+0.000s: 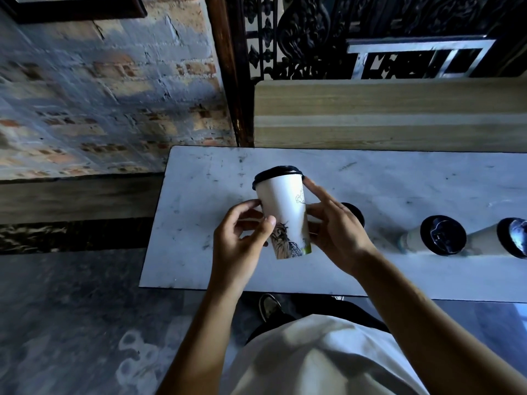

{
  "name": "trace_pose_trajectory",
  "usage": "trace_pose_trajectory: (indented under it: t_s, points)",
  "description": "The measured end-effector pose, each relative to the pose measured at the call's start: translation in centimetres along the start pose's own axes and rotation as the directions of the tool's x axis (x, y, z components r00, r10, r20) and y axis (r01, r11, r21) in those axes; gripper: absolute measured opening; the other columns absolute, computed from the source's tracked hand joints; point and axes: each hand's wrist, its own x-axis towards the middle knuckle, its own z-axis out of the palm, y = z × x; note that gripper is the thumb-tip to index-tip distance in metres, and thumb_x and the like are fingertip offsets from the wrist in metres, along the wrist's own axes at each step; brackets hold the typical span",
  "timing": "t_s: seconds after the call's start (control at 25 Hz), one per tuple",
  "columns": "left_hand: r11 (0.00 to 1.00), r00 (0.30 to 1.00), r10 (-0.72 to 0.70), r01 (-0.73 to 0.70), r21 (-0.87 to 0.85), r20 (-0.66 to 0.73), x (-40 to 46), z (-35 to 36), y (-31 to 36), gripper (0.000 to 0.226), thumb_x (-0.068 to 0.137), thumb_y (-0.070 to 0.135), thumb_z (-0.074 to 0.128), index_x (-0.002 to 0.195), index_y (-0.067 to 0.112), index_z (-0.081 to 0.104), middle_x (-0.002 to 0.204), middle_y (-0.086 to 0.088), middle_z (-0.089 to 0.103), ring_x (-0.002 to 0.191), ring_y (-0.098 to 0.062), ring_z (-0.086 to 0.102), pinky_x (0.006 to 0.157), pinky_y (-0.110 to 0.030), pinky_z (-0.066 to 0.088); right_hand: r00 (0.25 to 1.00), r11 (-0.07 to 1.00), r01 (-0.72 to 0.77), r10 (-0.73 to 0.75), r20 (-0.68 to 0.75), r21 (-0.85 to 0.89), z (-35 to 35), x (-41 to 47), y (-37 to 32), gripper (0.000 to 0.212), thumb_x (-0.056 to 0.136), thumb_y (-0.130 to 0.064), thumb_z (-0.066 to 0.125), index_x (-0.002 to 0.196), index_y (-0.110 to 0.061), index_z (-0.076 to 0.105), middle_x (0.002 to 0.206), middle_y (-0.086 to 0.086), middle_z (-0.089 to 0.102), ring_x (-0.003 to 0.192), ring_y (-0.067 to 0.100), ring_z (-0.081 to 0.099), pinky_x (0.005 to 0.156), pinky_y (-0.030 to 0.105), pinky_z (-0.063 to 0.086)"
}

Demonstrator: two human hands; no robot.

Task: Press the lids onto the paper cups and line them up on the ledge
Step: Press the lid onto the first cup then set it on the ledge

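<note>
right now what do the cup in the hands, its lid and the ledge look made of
Cup: matte white paper, judging by its printed ink drawing and thin wall.
Lid: black with a slight sheen and a moulded rim, probably plastic.
Ledge: pale grey-white slab with veining and dark scuffs, looks like marble or similar stone; cannot be sure.

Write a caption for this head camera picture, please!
Both hands hold a lidded cup above the ledge.
</note>
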Motion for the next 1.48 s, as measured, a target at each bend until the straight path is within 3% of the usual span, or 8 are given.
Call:
trace_pose_trajectory:
  t_s: [0.16,0.28,0.52,0.76,0.92,1.04,1.24,1.48]
  points:
    - [1.000,1.000,0.002,-0.002,0.024,0.006,0.0,0.2,0.1,0.048,0.079,0.037,0.077,0.122,0.019,0.071,0.082,0.009,0.074,0.077,-0.008,0.068,0.064,-0.036,0.060,0.995,0.996,0.089,-0.089,0.053,-0.008,-0.3,-0.7,-0.1,0.049,0.106,-0.005,0.042,0.144,-0.033,0.056,0.106,0.009,0.079,0.084,0.026,0.077,0.084,0.041,0.058]
    - [0.998,0.999,0.027,-0.029,0.051,0.026,-0.1,0.4,0.3,0.053,0.079,0.036,0.076,0.128,0.017,0.068,0.081,0.004,0.073,0.074,-0.010,0.067,0.070,-0.044,0.060,0.993,0.994,0.108,-0.107,0.055,-0.019,-0.6,-0.5,0.1,0.046,0.103,-0.003,0.049,0.144,-0.022,0.056,0.115,0.008,0.078,0.095,0.027,0.075,0.090,0.040,0.058]
    - [0.994,0.997,0.071,-0.070,0.086,-0.007,0.4,1.2,0.4,0.044,0.077,0.012,0.080,0.108,0.039,0.066,0.091,0.008,0.067,0.081,-0.015,0.067,0.075,-0.042,0.061,0.988,0.992,0.122,-0.118,0.099,-0.029,-1.8,-0.3,-0.7,0.039,0.090,-0.013,0.061,0.127,-0.003,0.071,0.124,0.025,0.073,0.104,0.030,0.070,0.094,0.041,0.051]
    - [0.996,0.998,0.064,-0.062,0.068,-0.027,0.7,4.3,0.5,0.042,0.082,-0.012,0.070,0.096,0.027,0.077,0.084,-0.005,0.074,0.071,-0.018,0.069,0.075,-0.041,0.060,0.993,0.995,0.082,-0.077,0.088,-0.051,-4.1,-0.3,-2.4,0.050,0.091,0.002,0.039,0.125,-0.011,0.073,0.126,0.021,0.073,0.103,0.026,0.066,0.085,0.034,0.048]
    - [0.999,0.998,0.010,-0.008,0.035,-0.056,0.9,7.2,0.7,0.026,0.092,-0.005,0.065,0.105,0.013,0.077,0.090,0.001,0.080,0.085,-0.013,0.075,0.082,-0.029,0.060,0.997,0.998,0.063,-0.062,0.036,-0.027,-6.5,0.0,-3.6,0.055,0.094,0.009,0.039,0.122,-0.021,0.074,0.128,0.006,0.073,0.082,0.019,0.065,0.068,0.028,0.050]
    - [0.999,0.999,-0.042,0.042,0.001,-0.020,1.0,9.6,1.6,0.024,0.095,-0.002,0.064,0.113,0.011,0.071,0.098,-0.001,0.078,0.082,-0.001,0.074,0.073,-0.019,0.060,0.992,0.993,0.120,-0.120,0.044,0.018,-8.3,0.6,-4.2,0.050,0.092,0.005,0.048,0.128,-0.023,0.071,0.139,0.012,0.068,0.096,0.030,0.065,0.085,0.044,0.051]
    - [0.996,0.996,-0.085,0.086,-0.002,0.019,1.9,12.8,2.4,0.040,0.079,0.034,0.079,0.115,0.023,0.065,0.117,-0.006,0.076,0.094,-0.014,0.077,0.086,-0.044,0.064,0.991,0.990,0.131,-0.133,0.035,0.049,-11.6,1.6,-5.4,0.063,0.069,-0.017,0.083,0.129,-0.024,0.066,0.142,0.015,0.064,0.122,0.033,0.068,0.105,0.050,0.053]
    - [0.993,0.996,-0.091,0.093,0.067,-0.022,1.6,16.4,3.1,0.039,0.078,0.032,0.078,0.116,0.026,0.067,0.113,-0.001,0.077,0.095,-0.013,0.077,0.088,-0.044,0.061,0.958,0.986,0.162,-0.167,0.235,0.039,-13.6,2.2,-7.3,0.054,0.084,-0.001,0.060,0.137,-0.006,0.062,0.129,0.022,0.071,0.118,0.035,0.068,0.102,0.040,0.053]
